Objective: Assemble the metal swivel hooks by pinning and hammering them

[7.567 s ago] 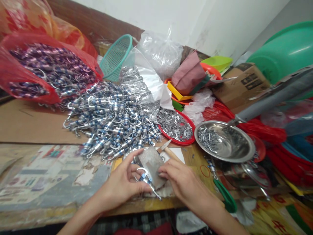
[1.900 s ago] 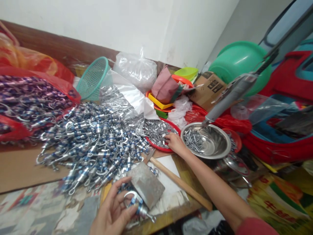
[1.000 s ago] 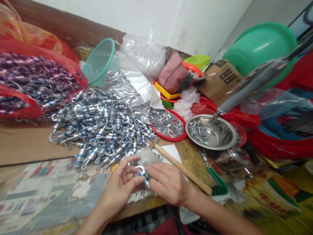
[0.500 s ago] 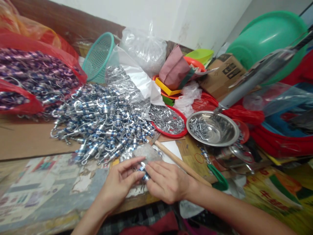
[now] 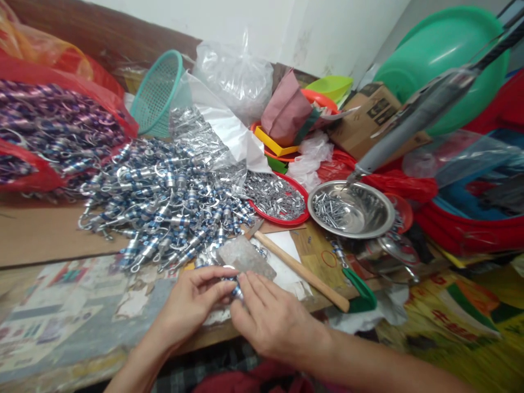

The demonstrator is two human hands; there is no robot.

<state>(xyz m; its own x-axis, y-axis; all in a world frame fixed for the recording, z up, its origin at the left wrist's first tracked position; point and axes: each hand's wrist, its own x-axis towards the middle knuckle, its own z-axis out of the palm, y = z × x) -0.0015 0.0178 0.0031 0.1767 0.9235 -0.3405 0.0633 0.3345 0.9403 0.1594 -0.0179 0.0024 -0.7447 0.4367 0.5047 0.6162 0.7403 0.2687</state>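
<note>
Between my left hand (image 5: 188,300) and my right hand (image 5: 278,319) is a small blue-and-silver metal fitting (image 5: 236,292). Both hands have closed fingers, pinching it near the front edge of the table. The fingers hide much of the fitting. Just beyond the fingertips lies a rough grey stone block (image 5: 249,256). A hammer (image 5: 303,270) with a wooden handle lies to the right of the block, angled toward me. Behind and to the left spreads a large pile of similar blue-and-silver fittings (image 5: 164,202), many with rings or hooks.
A red tray (image 5: 305,210) holds small metal pieces; beside it, a steel bowl (image 5: 380,224) contains metal pins. A grey rod-shaped tool (image 5: 409,123) hangs above the bowl. Purple fittings fill a red bag (image 5: 131,125) at left. A teal basket (image 5: 153,93) leans behind the pile.
The view has shifted slightly, so the table's contents appear a little further left and up. My hands sit lower relative to the stone block, showing more of it. Both still grip the fitting.
</note>
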